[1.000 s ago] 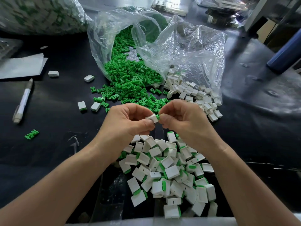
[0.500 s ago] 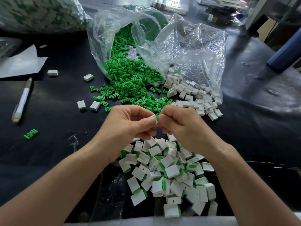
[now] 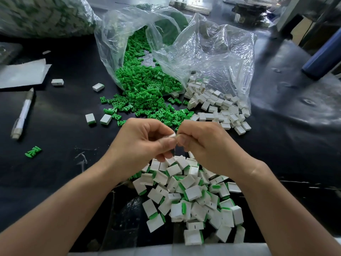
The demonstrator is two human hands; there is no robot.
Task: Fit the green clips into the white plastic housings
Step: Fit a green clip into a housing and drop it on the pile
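My left hand (image 3: 145, 143) and my right hand (image 3: 204, 143) meet fingertip to fingertip above the table's middle. Between them sits a small white housing (image 3: 172, 135), pinched by my left thumb and fingers; only its corner shows. My right fingers press against its end, and any clip there is hidden. Loose green clips (image 3: 147, 89) spill from a clear bag (image 3: 212, 52) behind my hands. Empty white housings (image 3: 217, 106) lie at the bag's right mouth. Below my wrists is a heap of white housings with green clips in them (image 3: 190, 196).
A white pen (image 3: 23, 114) and a sheet of paper (image 3: 22, 73) lie at the left. A stray green clip (image 3: 33, 151) and a few single housings (image 3: 97, 119) dot the black table. A large bag of parts (image 3: 42, 13) fills the far left, and a blue cylinder (image 3: 321, 58) the far right.
Both hands have dropped slightly nearer to me and pressed closer together. The green tip seen between the fingers a second ago is now hidden, and less of the white housing shows.
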